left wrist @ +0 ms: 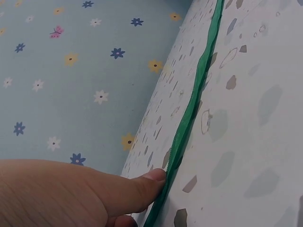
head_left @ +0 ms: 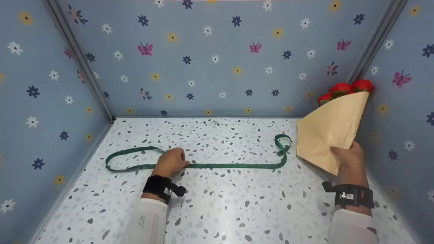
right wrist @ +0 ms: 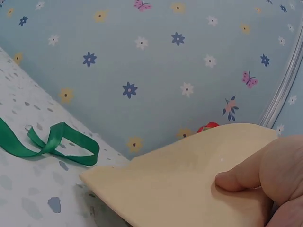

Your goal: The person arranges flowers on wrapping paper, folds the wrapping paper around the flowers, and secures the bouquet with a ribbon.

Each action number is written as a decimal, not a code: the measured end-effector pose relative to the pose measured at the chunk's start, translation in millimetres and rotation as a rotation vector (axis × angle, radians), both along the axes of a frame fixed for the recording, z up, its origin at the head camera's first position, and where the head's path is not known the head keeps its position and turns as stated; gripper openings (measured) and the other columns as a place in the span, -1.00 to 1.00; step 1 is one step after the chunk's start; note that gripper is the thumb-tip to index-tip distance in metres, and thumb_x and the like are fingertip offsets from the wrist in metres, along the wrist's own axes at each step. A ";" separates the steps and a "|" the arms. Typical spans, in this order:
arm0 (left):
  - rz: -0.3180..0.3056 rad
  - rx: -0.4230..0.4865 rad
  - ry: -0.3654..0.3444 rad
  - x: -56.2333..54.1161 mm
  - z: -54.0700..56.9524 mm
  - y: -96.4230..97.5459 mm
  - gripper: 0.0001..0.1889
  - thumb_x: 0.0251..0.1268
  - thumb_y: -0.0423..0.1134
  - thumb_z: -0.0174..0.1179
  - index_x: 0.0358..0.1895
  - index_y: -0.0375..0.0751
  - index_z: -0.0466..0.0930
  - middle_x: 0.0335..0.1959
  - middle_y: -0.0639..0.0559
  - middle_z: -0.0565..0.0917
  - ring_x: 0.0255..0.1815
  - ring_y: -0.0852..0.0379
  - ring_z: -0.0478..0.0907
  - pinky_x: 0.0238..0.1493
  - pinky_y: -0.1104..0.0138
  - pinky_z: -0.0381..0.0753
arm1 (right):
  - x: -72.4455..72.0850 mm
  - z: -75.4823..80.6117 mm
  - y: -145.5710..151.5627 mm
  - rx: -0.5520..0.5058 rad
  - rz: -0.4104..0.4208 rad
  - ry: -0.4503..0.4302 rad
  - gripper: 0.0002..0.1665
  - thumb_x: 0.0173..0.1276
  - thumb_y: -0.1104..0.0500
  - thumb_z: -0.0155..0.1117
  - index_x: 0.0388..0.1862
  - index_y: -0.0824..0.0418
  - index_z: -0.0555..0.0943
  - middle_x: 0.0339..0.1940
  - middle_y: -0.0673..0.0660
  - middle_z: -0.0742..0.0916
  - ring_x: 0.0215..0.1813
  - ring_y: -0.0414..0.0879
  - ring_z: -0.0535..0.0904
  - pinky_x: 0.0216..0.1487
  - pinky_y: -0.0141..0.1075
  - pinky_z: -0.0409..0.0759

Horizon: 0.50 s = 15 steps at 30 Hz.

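A long green ribbon (head_left: 234,166) lies across the speckled tabletop, with a loop at its left and a curl at its right end. My left hand (head_left: 171,161) is low over it and pinches the ribbon; in the left wrist view the thumb (left wrist: 149,185) meets the ribbon (left wrist: 189,111), while the other fingers are mostly hidden. On the right, my right hand (head_left: 352,159) grips a bouquet of red flowers (head_left: 340,89) wrapped in tan paper (head_left: 329,128). Its thumb presses the front of the wrapping (right wrist: 189,179); the fingers behind are hidden.
Blue panels with printed flowers and butterflies (head_left: 210,61) enclose the table (head_left: 237,206) at the back and both sides. The bouquet's top is near the back right corner post (head_left: 373,44). The ribbon's curled end (right wrist: 75,146) lies left of the wrapping.
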<state>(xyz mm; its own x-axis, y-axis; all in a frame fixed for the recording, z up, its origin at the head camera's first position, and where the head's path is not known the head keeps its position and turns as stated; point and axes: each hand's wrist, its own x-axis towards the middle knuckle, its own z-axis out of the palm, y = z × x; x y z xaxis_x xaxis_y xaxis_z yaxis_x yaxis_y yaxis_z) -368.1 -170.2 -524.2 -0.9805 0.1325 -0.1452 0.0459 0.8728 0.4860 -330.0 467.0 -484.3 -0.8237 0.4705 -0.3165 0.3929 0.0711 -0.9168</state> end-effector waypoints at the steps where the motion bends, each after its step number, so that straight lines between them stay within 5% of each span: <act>1: 0.002 0.000 0.000 0.3 0.5 0.7 -0.71 0.57 -0.07 0.50 -0.17 -0.17 0.64 -0.23 -0.06 0.69 -0.24 -0.03 0.60 -0.17 0.15 0.54 | 0.6 3.8 -1.2 -0.005 -0.014 0.011 0.11 0.60 0.21 0.50 0.92 0.05 0.08 0.24 -0.12 0.63 0.09 -0.25 0.64 0.04 -0.42 0.69; 8: 0.001 0.012 0.031 2.5 6.8 10.6 -0.72 0.61 -0.07 0.46 0.04 -0.22 0.71 -0.12 -0.09 0.77 -0.23 -0.03 0.63 -0.13 0.10 0.60 | -2.6 22.6 -23.7 -0.111 -0.007 0.095 0.10 0.55 0.17 0.60 0.89 -0.04 0.19 0.08 -0.21 0.68 0.00 -0.28 0.72 -0.06 -0.42 0.80; 15: -0.022 0.178 0.153 10.6 32.9 44.2 -0.76 0.71 -0.03 0.36 0.11 -0.11 0.71 -0.05 -0.08 0.73 -0.24 0.00 0.62 -0.18 0.10 0.59 | -14.7 27.8 -82.3 -0.177 0.094 0.224 0.06 0.49 0.27 0.63 0.82 0.01 0.27 0.13 -0.13 0.72 -0.01 -0.27 0.82 0.05 -0.38 0.85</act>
<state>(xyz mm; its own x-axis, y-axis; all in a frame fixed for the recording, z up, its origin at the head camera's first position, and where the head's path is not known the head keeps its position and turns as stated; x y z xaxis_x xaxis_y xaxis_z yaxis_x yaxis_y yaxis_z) -357.6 -126.0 -491.3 -0.9859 0.1641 0.0327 0.1490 0.7717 0.6183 -344.7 384.7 -456.5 -0.9196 0.3423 -0.1925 0.1791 -0.0708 -0.9813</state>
